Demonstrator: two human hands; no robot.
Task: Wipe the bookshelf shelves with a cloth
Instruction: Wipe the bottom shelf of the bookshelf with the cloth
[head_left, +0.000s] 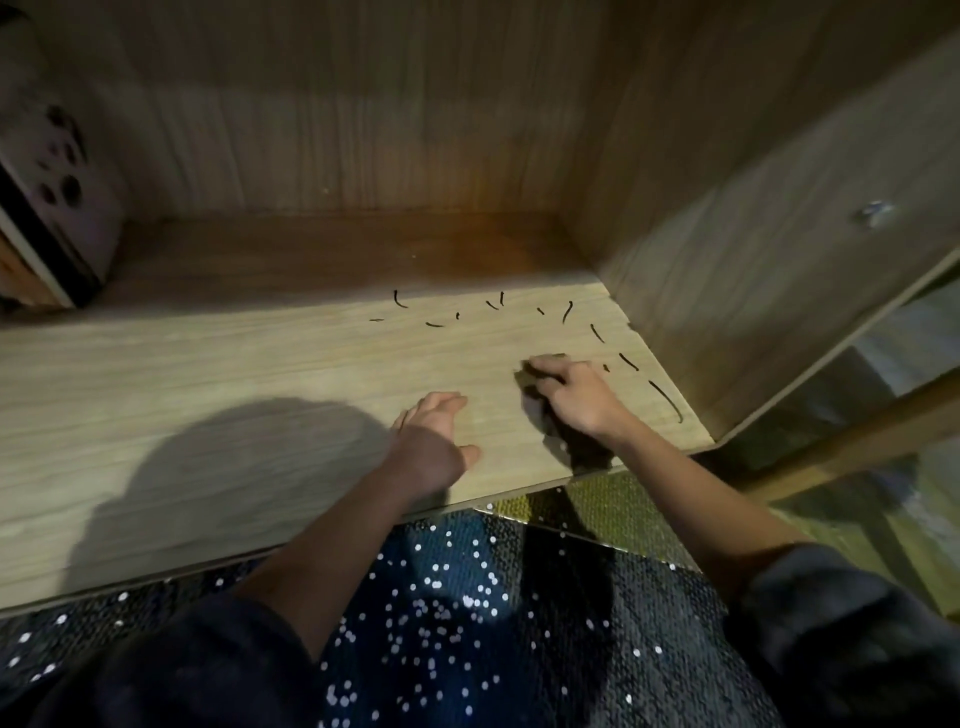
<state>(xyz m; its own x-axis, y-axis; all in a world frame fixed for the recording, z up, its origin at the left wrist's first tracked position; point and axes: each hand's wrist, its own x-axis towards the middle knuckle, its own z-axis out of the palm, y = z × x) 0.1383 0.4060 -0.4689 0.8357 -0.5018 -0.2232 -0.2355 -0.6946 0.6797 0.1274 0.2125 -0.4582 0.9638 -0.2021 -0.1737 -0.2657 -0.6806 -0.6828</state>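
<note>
The open bookshelf compartment holds a pale patterned box (57, 208) leaning in its far left corner and thin dark strands (566, 312) scattered over the right part of the wooden shelf (208, 374), near the side wall (727, 260). The right hand (576, 397) has its grip curled round a dark cloth (587, 457), pressed on the shelf's near right. Just left of it, the left hand (431, 441) rests on the shelf, grip wide and holding nothing.

We note a pale wood-grain shelf board (249, 374) bearing dark curved marks (628, 362); the cloth (537, 408) appears dark grey. Below, we see navy fabric (441, 597) speckled white, beside an olive-gold woven patch (602, 506).
</note>
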